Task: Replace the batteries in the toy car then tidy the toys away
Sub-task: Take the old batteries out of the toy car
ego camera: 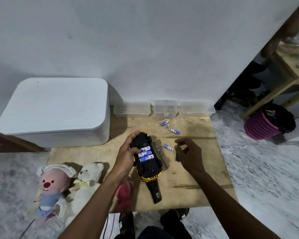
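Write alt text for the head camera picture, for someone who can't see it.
A person's left hand steadies an upturned black and gold toy car on a wooden board, three batteries in its open bay. The right hand hovers open near a loose battery and a screwdriver. Plush toys lie at left, before a white lidded box.

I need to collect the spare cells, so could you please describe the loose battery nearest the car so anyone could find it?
Start at the wooden board on the floor and find the upturned car held by the left hand. Just right of it, past the screwdriver, lies the battery. The other two loose ones lie farther back, near the clear boxes.
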The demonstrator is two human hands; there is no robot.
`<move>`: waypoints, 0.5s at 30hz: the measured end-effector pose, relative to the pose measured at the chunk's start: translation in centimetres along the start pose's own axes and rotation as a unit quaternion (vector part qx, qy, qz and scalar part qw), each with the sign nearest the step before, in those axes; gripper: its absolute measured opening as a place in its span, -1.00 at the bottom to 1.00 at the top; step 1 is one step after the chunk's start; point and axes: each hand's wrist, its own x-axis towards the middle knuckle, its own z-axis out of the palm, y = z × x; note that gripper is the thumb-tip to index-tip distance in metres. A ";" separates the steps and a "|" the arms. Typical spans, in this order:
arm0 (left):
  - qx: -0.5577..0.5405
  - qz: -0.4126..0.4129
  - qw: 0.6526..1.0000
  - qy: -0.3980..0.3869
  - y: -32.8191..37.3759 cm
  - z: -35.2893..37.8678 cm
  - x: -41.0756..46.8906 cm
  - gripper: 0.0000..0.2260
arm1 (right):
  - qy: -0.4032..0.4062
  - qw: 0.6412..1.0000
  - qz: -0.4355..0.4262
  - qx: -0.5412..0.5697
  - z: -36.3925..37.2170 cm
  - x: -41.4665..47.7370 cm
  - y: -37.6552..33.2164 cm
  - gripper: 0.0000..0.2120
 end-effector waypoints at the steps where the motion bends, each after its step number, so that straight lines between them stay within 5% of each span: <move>1: 0.001 0.002 1.000 0.000 0.1 -0.2 -0.3 -0.42 | -0.001 1.000 -0.023 0.020 0.0 -0.8 -1.5 -0.83; 10: -0.012 0.044 0.999 0.009 0.8 -2.4 -2.2 -0.40 | -0.085 0.987 -0.128 -0.041 1.3 -6.8 -8.9 -0.76; 15: -0.018 0.067 0.998 0.001 0.4 -3.8 -3.1 -0.40 | -0.057 0.983 -0.159 -0.075 2.4 -8.2 -10.6 -0.69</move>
